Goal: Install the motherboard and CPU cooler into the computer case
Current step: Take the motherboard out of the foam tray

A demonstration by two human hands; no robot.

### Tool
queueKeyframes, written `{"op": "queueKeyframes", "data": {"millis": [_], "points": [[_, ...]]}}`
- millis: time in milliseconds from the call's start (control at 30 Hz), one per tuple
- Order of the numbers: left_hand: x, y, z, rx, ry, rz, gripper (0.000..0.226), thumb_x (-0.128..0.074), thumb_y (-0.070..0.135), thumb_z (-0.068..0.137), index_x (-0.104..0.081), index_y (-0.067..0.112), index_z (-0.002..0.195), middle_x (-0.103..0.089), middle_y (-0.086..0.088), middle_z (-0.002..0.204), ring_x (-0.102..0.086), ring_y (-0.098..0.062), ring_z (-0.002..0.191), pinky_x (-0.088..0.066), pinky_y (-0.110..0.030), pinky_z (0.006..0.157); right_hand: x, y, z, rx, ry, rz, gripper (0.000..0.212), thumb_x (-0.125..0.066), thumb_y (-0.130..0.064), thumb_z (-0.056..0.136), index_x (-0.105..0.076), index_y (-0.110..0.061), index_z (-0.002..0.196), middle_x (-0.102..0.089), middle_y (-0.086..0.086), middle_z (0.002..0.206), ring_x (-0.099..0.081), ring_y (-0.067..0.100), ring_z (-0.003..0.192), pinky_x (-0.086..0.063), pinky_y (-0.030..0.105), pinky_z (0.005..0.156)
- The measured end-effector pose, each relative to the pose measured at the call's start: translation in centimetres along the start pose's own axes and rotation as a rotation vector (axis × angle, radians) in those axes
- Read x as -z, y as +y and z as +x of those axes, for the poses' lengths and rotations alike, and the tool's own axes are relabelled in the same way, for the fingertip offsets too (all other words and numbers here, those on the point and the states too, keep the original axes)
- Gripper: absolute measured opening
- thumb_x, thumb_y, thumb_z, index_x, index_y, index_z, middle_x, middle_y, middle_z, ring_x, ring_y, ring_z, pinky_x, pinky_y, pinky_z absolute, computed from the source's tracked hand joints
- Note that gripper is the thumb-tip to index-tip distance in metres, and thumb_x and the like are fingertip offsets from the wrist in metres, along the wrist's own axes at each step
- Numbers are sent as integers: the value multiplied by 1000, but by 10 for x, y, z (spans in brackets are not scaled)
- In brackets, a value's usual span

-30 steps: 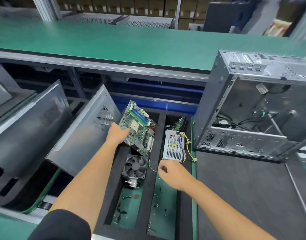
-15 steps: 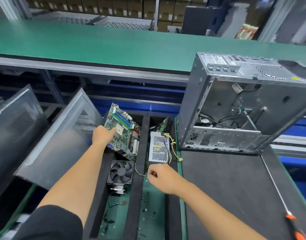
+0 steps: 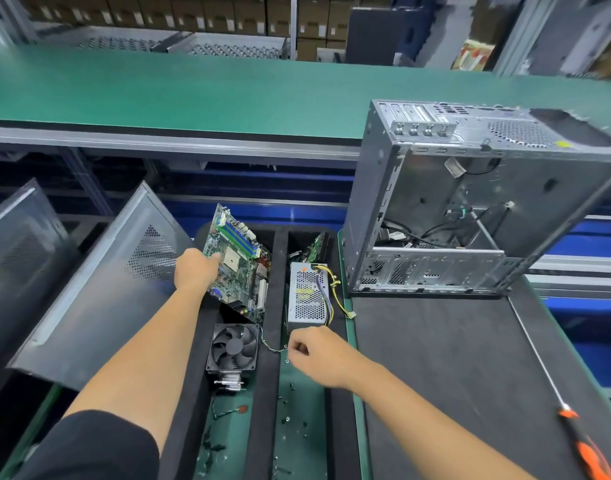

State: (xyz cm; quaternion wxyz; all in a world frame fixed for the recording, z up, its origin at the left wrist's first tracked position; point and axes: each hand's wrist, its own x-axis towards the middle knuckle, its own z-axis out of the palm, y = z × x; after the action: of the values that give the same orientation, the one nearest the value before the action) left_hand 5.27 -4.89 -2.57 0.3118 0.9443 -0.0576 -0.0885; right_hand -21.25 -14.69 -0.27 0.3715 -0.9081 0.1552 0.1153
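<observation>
The right hand (image 3: 312, 355) is hovering over the tray's (image 3: 269, 393) right compartment, fingers curled and pinching the thin fan wire (image 3: 271, 347) from the CPU cooler (image 3: 233, 348) lying just left. Farther on, the left hand (image 3: 195, 270) is gripping the tilted motherboard's (image 3: 240, 263) left edge, thumb on its face. The computer case (image 3: 470, 216) is standing open, well right.

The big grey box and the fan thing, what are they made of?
The computer case looks like bare sheet metal: dull silver-grey, thin folded edges, punched vent holes. The CPU cooler has a black fan, probably plastic, with a matte look, on shiny metal parts below; which metal, I cannot tell.
</observation>
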Motion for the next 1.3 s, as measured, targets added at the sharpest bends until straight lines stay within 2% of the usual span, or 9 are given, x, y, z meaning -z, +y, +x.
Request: {"op": "queueKeyframes", "data": {"millis": [167,400,533,633,800,900,1033,1200,1300], "points": [[0,1,-2,27,65,6,38,-64,32,86,-61,-6,82,-64,-22,86,-60,-36,82,-46,-38,68,-2,1,-3,-6,4,5,19,-47,-18,95,-64,-12,90,-65,1,85,-60,23,79,-51,35,74],[-1,0,4,50,57,-68,39,-68,31,83,-50,4,61,-57,-14,69,-56,-32,73,-39,-34,62,-2,6,-2,-29,10,9,19,-47,-18,94,-65,-12,91,-63,-2,85,-61,21,81,-50,32,75],[-1,0,9,72,-34,-142,38,-69,37,83,-59,0,85,-64,-15,90,-58,-31,81,-41,-34,59,-2,7,1,-29,0,10,18,-47,-20,93,-63,-16,85,-65,1,84,-58,19,75,-48,30,69],[-1,0,18,118,-100,-214,49,-70,35,83,-60,-3,111,-60,-16,114,-55,-34,105,-47,-40,82,-3,5,2,-26,-13,14,18,-47,-20,94,-61,-18,83,-63,-1,83,-55,16,71,-45,29,66],[-3,5,24,182,-140,-316,27,-65,24,86,-52,3,76,-45,-9,67,-37,-20,56,-37,-33,72,-1,3,3,-23,-39,8,18,-47,-20,94,-64,-14,89,-61,-2,83,-53,16,69,-45,30,64],[-3,9,24,166,-163,-333,38,-67,26,86,-41,7,66,-44,-7,67,-40,-22,60,-36,-34,73,1,3,4,-26,-35,20,18,-48,-20,94,-63,-14,86,-60,-3,80,-52,14,66,-44,28,61],[-8,12,23,121,-177,-269,39,-73,31,82,-50,-1,81,-52,-8,75,-50,-26,74,-41,-36,72,1,1,5,-33,-14,18,19,-47,-18,93,-64,-12,88,-61,-3,78,-52,14,64,-44,27,60],[-14,18,19,89,-109,-105,38,-74,30,81,-55,-3,80,-51,-8,62,-48,-19,54,-40,-30,52,7,0,6,-46,50,23,20,-44,-14,93,-62,-9,87,-65,6,80,-51,18,66,-49,36,66],[-13,17,19,72,-118,-36,43,-73,28,81,-59,-9,98,-64,-19,83,-62,-31,72,-43,-33,58,12,0,4,-45,72,22,21,-42,-12,92,-62,-5,88,-66,12,83,-50,21,65,-45,33,62]]}}
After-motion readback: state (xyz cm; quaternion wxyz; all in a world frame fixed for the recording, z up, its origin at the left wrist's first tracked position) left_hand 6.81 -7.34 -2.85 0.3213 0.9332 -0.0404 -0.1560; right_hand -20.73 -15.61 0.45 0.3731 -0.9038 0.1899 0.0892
